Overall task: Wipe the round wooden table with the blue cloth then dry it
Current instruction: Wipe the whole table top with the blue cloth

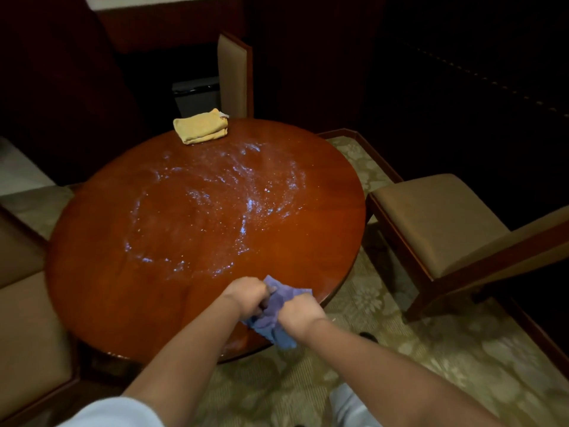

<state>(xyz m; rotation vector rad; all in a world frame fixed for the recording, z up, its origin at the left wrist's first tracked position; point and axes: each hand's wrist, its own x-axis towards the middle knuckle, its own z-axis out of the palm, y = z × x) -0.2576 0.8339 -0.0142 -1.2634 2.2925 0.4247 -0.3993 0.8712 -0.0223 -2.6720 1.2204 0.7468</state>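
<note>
- Round wooden counter (101, 291) fills mid-frame, reddish-brown and glossy, seen from above.
- Blue cloth (278, 312) sits bunched at the near right edge of the counter, part of it hanging past the rim over the carpet.
- Left hand (248, 298) is closed on the cloth's left side, knuckles up, fingers wrapped round the fabric.
- Right hand (300, 315) is closed on the cloth's right/near side; the 2 hands are just beside each other w/ the cloth between them.
- Both forearms are bare and come in from the near edge; pale sleeve (114, 412) shows at near left.
- Wet streaks (221, 198) in swirling arcs cover the centre & far-right part of the counter, glinting white-blue under the light.
- Near strip of the counter, around the hands, looks smooth w/o droplets; can't tell if damp or dry.
- Folded yellow towel (201, 129) lies at the far edge of the counter, well apart from the hands, beyond the wet patch.
- Tan upholstered chair (440, 232) w/ dark wood frame stands to the right of the counter, near but not touching.
- Another chair back (234, 75) stands upright just behind the far edge, beside the towel.
- Tan seat (27, 328) at left, partly tucked against the counter rim.
- Patterned beige carpet (415, 365) covers the floor; background is dark, details unreadable.
</note>
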